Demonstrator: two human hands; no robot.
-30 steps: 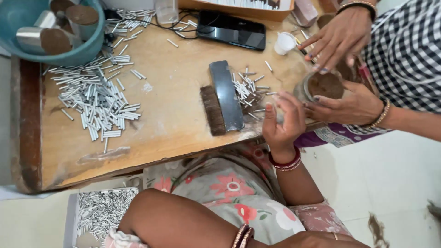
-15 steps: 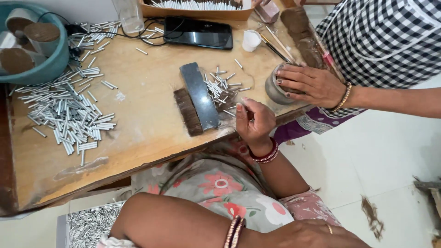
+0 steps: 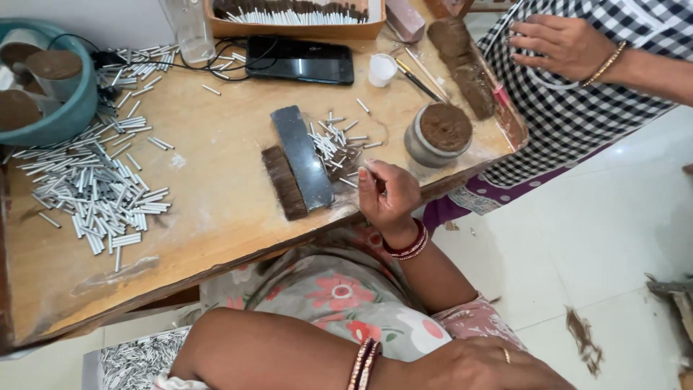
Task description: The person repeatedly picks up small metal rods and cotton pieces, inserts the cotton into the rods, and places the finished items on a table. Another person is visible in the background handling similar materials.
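Just beyond the right hand point(image 3: 388, 193), whose fingertips pinch one small white tube, a loose scatter of tubes point(image 3: 333, 142) lies on the tabletop point(image 3: 216, 173); the left hand point(image 3: 480, 367) rests empty in the lap, farther off.

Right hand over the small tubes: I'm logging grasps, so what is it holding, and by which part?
The right hand pinches one thin white tube near its end between thumb and fingers; the left hand holds nothing visible.
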